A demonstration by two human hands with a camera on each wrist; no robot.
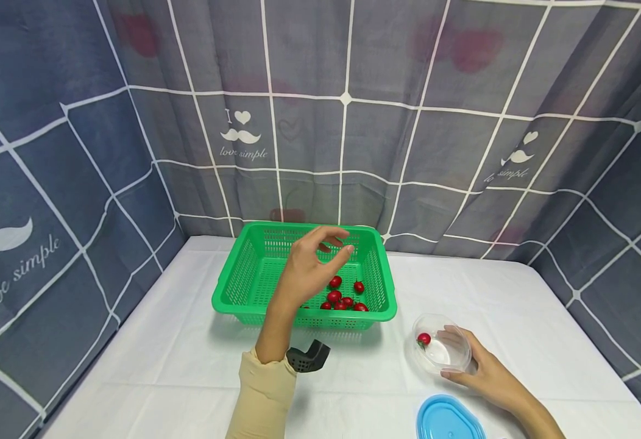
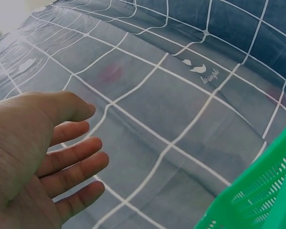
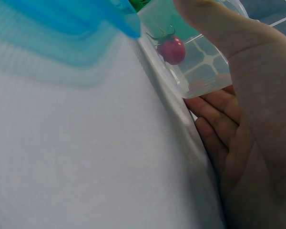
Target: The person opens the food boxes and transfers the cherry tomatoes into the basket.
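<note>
Over the green basket (image 1: 386,286), my left hand (image 1: 308,268) hovers with its fingers loosely bent and nothing held. Its thumb and fingers stand apart in the left wrist view. Several cherry tomatoes (image 1: 334,297) lie in the basket's near right part, some hidden behind its front rim. To the right, my right hand (image 1: 479,366) grips a clear plastic container (image 1: 435,360), thumb on the near side and fingers round the far side. One cherry tomato (image 1: 423,339) with a green stem sits inside that container. The right wrist view shows the same tomato (image 3: 173,50) through the wall.
A light blue lid (image 1: 449,419) lies on the white-covered table (image 1: 161,366) near the front edge, below the container. A grey checked curtain (image 1: 309,134) hangs behind and at both sides of the table. A black wrist mount (image 1: 308,356) is on the left forearm.
</note>
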